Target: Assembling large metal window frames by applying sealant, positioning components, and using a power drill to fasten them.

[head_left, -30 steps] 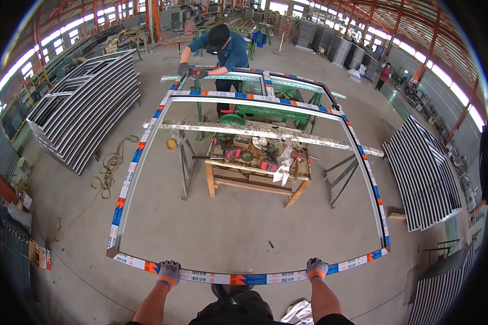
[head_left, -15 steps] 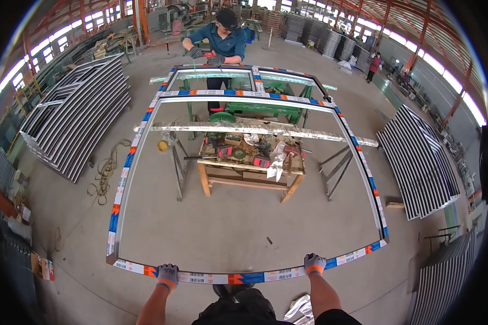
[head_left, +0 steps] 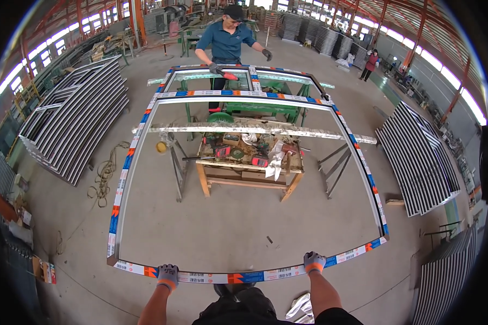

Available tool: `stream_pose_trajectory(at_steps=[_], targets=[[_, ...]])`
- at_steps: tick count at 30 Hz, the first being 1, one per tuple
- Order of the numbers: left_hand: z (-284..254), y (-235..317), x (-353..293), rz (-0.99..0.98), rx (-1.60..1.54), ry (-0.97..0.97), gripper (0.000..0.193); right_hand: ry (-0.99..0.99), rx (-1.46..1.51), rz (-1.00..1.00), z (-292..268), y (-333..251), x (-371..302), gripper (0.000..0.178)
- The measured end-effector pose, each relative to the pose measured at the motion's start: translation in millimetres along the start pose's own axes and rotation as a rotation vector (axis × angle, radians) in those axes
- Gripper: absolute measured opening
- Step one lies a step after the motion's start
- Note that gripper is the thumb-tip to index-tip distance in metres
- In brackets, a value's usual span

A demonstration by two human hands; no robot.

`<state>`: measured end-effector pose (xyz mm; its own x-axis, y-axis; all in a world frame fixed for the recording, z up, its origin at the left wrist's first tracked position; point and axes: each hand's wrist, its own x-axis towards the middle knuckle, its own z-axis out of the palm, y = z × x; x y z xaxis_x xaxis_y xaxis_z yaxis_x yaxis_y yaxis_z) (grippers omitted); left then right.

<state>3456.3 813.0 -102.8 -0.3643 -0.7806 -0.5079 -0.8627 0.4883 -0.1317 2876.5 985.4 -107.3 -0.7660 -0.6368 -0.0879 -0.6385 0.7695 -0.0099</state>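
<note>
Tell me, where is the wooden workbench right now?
In the head view the wooden workbench stands mid-floor, seen through the big window frame that both gloved hands grip, just behind a long metal bar on trestles.

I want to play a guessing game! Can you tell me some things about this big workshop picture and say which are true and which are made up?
1. Both hands, left hand and right hand, grip the big frame. True.
2. The hands are bare. False: they wear grey gloves.
3. A wooden table with tools stands under the frame. True.
4. Nobody else is there. False: a person in a blue shirt stands at the far end.
</note>
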Motion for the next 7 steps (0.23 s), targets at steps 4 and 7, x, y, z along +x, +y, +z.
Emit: stream_pose_trajectory(at_steps=[4,7], targets=[[-2.5,1.5,-0.1,0.002,0.014,0.003,0.029,-0.004,-0.017,0.002,2.8,3.3,1.0,0.037],[-4.7,1.7,-0.3,0.006,0.010,-0.009,0.031,-0.019,-0.004,0.007,2.8,5.0,1.0,0.037]])
